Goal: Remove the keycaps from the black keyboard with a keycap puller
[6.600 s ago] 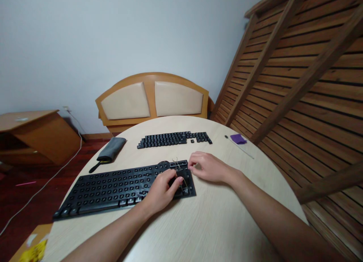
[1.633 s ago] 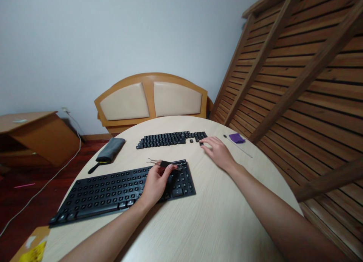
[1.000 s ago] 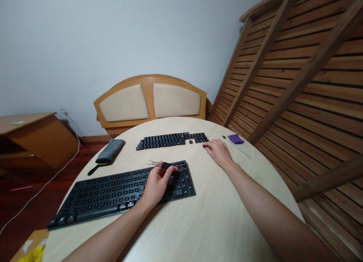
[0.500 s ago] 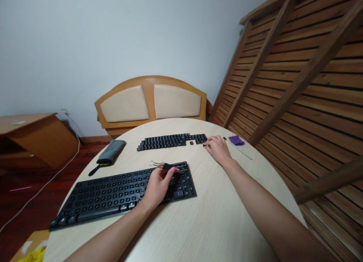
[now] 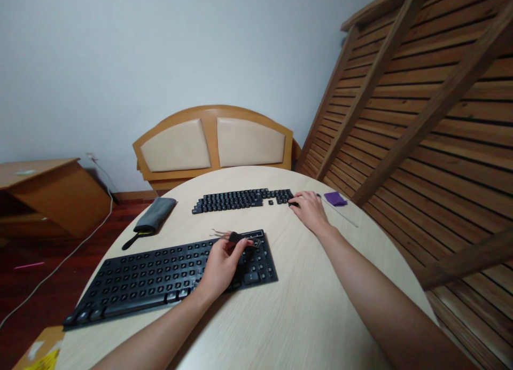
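My left hand [image 5: 224, 260] is closed around a keycap puller [image 5: 236, 236], a black-handled tool with thin metal wires sticking out to the left and a wire end at the right. It is held over the right part of a black keyboard [image 5: 136, 301], most of whose keys lack their caps, showing bare switches. Farther back, my right hand [image 5: 309, 209] pinches a small black keycap [image 5: 294, 203] at the right end of the rows of loose keycaps [image 5: 230, 200] laid out on the table. The fingertips partly hide it. One single keycap [image 5: 271, 202] lies apart from the rows.
The round pale table [image 5: 296, 306] also holds a grey pouch [image 5: 155, 215] at left. A purple cloth [image 5: 335, 198] and a thin brush-like stick [image 5: 340, 214] lie at right. Behind are a headboard [image 5: 214, 140] and a slatted wooden frame [image 5: 433, 124].
My right hand has shifted very slightly, still at the right end of the keycap rows. My left hand keeps the puller in nearly the same place over the keyboard.
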The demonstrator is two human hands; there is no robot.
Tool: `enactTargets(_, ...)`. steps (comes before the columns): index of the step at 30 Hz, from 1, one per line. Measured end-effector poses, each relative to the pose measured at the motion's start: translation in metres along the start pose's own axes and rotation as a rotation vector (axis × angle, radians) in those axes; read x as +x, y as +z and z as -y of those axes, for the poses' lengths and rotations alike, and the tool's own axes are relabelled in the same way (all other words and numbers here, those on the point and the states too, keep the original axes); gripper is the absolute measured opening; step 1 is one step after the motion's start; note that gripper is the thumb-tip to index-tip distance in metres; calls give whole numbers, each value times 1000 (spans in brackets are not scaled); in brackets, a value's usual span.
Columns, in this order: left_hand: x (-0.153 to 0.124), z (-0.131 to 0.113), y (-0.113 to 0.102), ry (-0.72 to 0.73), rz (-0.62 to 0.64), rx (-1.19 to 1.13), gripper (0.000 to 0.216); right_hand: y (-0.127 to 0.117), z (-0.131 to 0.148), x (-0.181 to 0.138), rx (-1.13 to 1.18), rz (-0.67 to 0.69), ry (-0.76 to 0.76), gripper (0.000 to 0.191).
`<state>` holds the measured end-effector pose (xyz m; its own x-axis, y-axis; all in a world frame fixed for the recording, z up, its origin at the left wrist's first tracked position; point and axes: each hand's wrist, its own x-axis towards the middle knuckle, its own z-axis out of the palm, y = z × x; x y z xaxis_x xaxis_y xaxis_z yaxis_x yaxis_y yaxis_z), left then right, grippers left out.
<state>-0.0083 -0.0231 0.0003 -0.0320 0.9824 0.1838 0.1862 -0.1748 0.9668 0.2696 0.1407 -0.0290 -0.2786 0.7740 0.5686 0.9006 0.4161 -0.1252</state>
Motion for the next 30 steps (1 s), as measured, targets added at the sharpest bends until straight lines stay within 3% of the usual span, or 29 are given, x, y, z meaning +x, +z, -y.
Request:
enactTargets(12, 0, 2, 1, 22, -18, -14, 34, -1, 1, 0, 25, 10, 29, 17)
enactTargets(17, -6, -6, -1, 94, 35, 61, 32, -6, 11, 2, 72, -2, -8, 26)
enactTargets(23, -7, -28, -23, 314, 179, 421, 24, -43, 61, 15, 244, -55, -105, 15)
enactTargets(26, -3, -33, -35, 288, 244, 504, 23, -70, 99, 13, 409, 39, -199, 15)
enactTargets(30, -1, -36, -42, 279, 331, 541, 30, -94, 142, -11, 523, 237, -326, 8)
